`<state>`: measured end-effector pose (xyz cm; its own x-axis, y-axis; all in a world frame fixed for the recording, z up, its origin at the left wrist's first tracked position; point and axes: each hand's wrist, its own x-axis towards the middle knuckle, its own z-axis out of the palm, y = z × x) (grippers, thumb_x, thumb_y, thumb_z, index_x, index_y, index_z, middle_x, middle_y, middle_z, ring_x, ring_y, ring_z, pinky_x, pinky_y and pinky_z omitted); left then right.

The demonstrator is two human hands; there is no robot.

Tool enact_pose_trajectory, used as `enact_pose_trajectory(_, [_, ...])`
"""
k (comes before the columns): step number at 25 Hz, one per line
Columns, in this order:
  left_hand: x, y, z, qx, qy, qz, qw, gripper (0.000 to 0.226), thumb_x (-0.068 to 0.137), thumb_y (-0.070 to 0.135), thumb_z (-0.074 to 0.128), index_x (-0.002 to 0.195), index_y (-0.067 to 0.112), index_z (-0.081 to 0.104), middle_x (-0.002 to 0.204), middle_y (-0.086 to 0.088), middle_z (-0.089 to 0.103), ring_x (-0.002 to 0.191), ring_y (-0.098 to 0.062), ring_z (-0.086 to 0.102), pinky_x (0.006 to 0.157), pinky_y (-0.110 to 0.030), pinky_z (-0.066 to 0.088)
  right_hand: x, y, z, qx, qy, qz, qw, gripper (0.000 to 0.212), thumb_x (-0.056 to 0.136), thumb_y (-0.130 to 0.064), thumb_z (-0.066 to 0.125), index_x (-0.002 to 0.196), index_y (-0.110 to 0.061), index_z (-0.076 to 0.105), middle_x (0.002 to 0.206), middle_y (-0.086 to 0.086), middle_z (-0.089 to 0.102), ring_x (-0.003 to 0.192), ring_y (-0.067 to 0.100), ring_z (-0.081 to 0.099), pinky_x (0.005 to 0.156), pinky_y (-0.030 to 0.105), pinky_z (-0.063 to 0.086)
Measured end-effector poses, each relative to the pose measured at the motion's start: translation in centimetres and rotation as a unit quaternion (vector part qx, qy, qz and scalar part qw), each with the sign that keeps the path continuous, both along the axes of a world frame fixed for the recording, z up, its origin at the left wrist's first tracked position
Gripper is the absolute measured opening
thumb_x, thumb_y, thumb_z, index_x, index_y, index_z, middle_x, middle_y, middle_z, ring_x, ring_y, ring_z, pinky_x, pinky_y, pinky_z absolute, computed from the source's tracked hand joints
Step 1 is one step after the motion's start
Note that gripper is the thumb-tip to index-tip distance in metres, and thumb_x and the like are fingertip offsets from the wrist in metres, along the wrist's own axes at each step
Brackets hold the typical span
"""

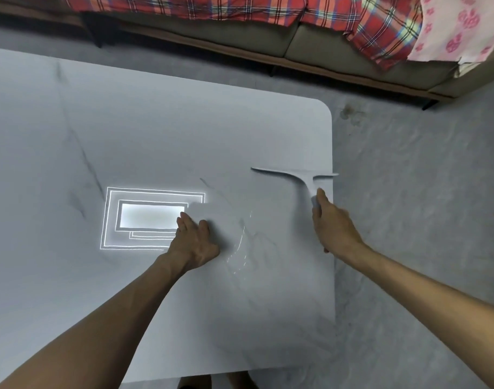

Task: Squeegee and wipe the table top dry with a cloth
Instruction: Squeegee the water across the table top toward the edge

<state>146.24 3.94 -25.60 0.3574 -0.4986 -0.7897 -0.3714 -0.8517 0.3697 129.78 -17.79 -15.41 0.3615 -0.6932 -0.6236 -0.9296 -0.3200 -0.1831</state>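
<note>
A pale marble-look table top [161, 130] fills the left and middle of the view. My right hand [334, 226] grips the handle of a white squeegee [302, 178], whose blade lies across the table near its right edge and sticks out slightly past it. My left hand [195, 240] presses flat on a white cloth [223, 220] spread on the table near the middle. The cloth blends with the surface, so its outline is hard to trace. Thin wet streaks [239, 248] glint just right of my left hand.
A bright reflection of a ceiling light [150, 217] shines on the table left of my left hand. A sofa [310, 49] with a red plaid blanket [240, 7] and pink cloth [461, 26] stands along the far side. Grey floor [408, 192] lies right of the table.
</note>
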Motion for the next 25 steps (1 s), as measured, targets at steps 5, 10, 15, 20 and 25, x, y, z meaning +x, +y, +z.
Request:
enact_pose_trajectory(5, [0.1,0.1,0.2,-0.003,0.0,-0.01,1.0,0.053,0.083,0.024,0.051,0.128,0.002,0.037,0.152,-0.039,-0.009,0.146,-0.047,-0.009,0.118,-0.045,0.015,-1.6,-0.1,2.0,0.051,-0.026,-0.056,0.997,0.037,0.103,-0.034,0.032,0.137,-0.027,0.042,0.086,0.005,0.057,0.058,0.022,0.056,0.04,0.023,0.044])
enact_pose_trajectory(10, [-0.2,-0.1,0.5,-0.001,-0.01,-0.013,1.0,0.051,0.082,0.02,0.05,0.127,0.002,0.038,0.153,-0.038,-0.011,0.146,-0.045,-0.011,0.119,-0.044,0.012,8.2,-8.5,-1.2,-0.038,-0.128,-0.199,0.971,0.023,0.104,-0.029,0.027,0.117,-0.02,0.043,0.102,0.014,0.054,0.075,0.027,0.057,0.041,0.027,0.044])
enact_pose_trajectory(15, [-0.5,0.1,0.0,0.009,-0.022,-0.023,0.999,0.053,0.082,0.021,0.05,0.129,0.002,0.037,0.152,-0.039,-0.011,0.146,-0.047,-0.01,0.12,-0.045,0.01,10.2,-3.5,-3.3,-0.002,-0.086,-0.13,0.988,0.054,0.099,-0.01,0.031,0.151,-0.012,0.014,0.141,0.02,0.042,0.11,0.033,0.057,0.067,0.033,0.051])
enact_pose_trajectory(20, [-0.2,0.4,0.0,0.013,-0.014,-0.035,0.999,0.051,0.082,0.021,0.052,0.127,0.002,0.039,0.151,-0.042,-0.009,0.145,-0.047,-0.011,0.119,-0.045,0.012,3.4,5.9,-0.5,0.12,-0.025,-0.203,0.971,0.057,0.104,-0.025,0.025,0.153,-0.04,0.001,0.135,0.009,0.045,0.085,0.034,0.061,0.034,0.026,0.045])
enact_pose_trajectory(25, [-0.9,1.5,1.0,-0.008,-0.056,-0.035,0.998,0.045,0.08,0.019,0.054,0.12,0.0,0.045,0.148,-0.037,0.017,0.139,-0.048,0.02,0.111,-0.046,0.028,0.6,3.7,2.0,0.085,-0.048,-0.132,0.986,0.047,0.103,-0.03,0.027,0.15,-0.033,0.026,0.11,0.007,0.056,0.065,0.021,0.055,0.039,0.023,0.046])
